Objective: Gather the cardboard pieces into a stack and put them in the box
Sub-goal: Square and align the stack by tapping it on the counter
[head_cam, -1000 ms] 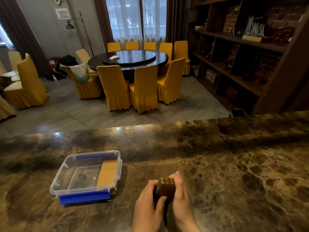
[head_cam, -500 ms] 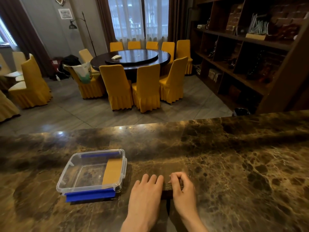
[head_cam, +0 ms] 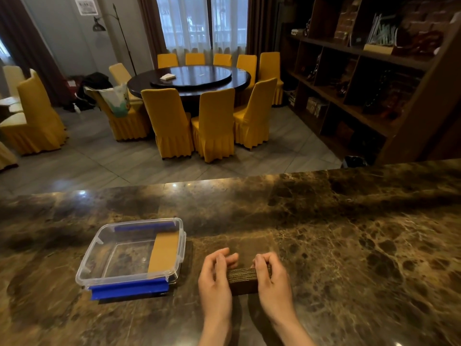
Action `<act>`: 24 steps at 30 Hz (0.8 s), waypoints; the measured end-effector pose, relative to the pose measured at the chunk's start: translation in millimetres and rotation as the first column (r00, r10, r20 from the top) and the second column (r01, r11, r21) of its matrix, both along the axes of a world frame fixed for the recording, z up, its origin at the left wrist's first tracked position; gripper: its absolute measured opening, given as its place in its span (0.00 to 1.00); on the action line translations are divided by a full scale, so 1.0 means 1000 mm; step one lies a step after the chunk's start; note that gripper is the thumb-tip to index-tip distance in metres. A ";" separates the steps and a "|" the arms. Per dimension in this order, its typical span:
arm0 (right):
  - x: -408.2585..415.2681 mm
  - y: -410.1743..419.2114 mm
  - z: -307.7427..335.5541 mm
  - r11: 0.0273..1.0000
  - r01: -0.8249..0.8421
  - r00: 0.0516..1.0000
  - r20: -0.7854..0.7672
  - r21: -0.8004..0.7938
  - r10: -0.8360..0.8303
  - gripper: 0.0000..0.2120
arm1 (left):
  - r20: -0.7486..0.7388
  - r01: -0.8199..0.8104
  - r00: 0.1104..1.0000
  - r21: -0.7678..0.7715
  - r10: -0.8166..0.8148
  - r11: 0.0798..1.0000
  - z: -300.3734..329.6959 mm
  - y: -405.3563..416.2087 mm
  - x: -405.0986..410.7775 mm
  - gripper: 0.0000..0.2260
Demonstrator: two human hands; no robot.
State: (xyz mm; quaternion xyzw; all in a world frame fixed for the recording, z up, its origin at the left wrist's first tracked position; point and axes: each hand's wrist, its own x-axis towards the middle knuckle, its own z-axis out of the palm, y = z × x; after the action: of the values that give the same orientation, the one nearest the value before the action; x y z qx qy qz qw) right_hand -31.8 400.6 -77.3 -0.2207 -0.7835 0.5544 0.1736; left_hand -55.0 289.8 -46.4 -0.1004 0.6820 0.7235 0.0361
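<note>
A stack of brown cardboard pieces (head_cam: 242,275) stands on edge on the marble counter, its layered edges facing me. My left hand (head_cam: 216,275) presses its left end and my right hand (head_cam: 272,277) curls over its right end and top. A clear plastic box (head_cam: 99,253) with blue clips lies open to the left of the hands. One tan cardboard piece (head_cam: 164,250) leans along the box's right inner wall.
The dark marble counter (head_cam: 349,233) stretches wide to the right and behind the stack. Beyond its far edge the floor drops to a dining room with a round table (head_cam: 189,77), yellow chairs and a wooden shelf unit (head_cam: 374,78).
The hands first held the stack raised, then pressed it flat on the counter. Now the stack stands on edge, squeezed from both ends, a little right of the box.
</note>
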 end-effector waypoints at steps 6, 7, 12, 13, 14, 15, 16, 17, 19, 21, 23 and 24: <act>0.000 -0.002 0.005 0.999 0.024 1.000 -0.015 -0.045 -0.025 0.16 | -0.082 -0.082 0.994 -0.174 0.068 0.981 0.000 0.007 -0.007 0.10; 0.000 -0.003 0.007 0.998 0.031 0.999 -0.025 -0.059 -0.032 0.17 | -0.095 -0.090 0.993 -0.185 0.073 0.979 0.001 0.008 -0.009 0.11; -0.001 -0.006 0.003 0.999 0.026 0.999 -0.030 0.034 -0.025 0.16 | -0.087 -0.123 0.991 -0.235 0.105 0.964 -0.002 0.005 -0.005 0.13; -0.002 -0.006 0.003 0.998 0.020 1.000 -0.023 0.062 -0.019 0.16 | -0.076 -0.127 0.991 -0.240 0.112 0.962 -0.003 0.004 -0.005 0.13; -0.003 -0.007 0.003 0.998 0.014 1.000 -0.020 0.065 -0.013 0.16 | -0.063 -0.127 0.991 -0.243 0.115 0.962 -0.004 0.003 -0.005 0.13; -0.003 -0.007 0.003 0.998 0.012 1.000 -0.021 0.057 -0.011 0.16 | -0.049 -0.126 0.992 -0.243 0.118 0.962 -0.005 0.002 -0.005 0.13; -0.003 -0.006 0.003 0.999 0.016 1.000 -0.023 0.052 -0.015 0.16 | -0.034 -0.130 0.992 -0.239 0.125 0.962 -0.005 0.003 -0.006 0.13; -0.002 -0.006 0.004 0.999 0.017 1.000 -0.027 0.050 -0.015 0.16 | -0.018 -0.140 0.990 -0.233 0.139 0.962 -0.004 0.004 -0.006 0.13; -0.001 -0.008 0.006 0.999 0.012 1.000 -0.024 0.045 -0.011 0.16 | 0.012 -0.165 0.985 -0.230 0.172 0.959 0.000 0.007 -0.005 0.13; -0.001 -0.009 0.009 1.000 0.012 1.000 -0.014 0.025 -0.012 0.16 | 0.023 -0.178 0.982 -0.241 0.188 0.954 0.003 0.010 -0.005 0.14; -0.001 -0.009 0.014 1.000 0.012 1.000 -0.018 0.012 -0.012 0.16 | -0.001 -0.181 0.982 -0.254 0.186 0.950 0.005 0.011 -0.006 0.14; -0.002 -0.009 0.016 1.000 0.008 1.000 -0.026 0.016 -0.007 0.16 | -0.010 -0.182 0.983 -0.260 0.185 0.948 0.006 0.010 -0.006 0.14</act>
State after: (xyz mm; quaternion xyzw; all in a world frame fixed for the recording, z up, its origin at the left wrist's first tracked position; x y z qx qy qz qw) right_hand -33.7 391.9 -61.7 -0.2149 -0.7849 0.5500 0.1877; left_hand -61.0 300.3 -40.2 -0.1724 0.7583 0.6274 -0.0399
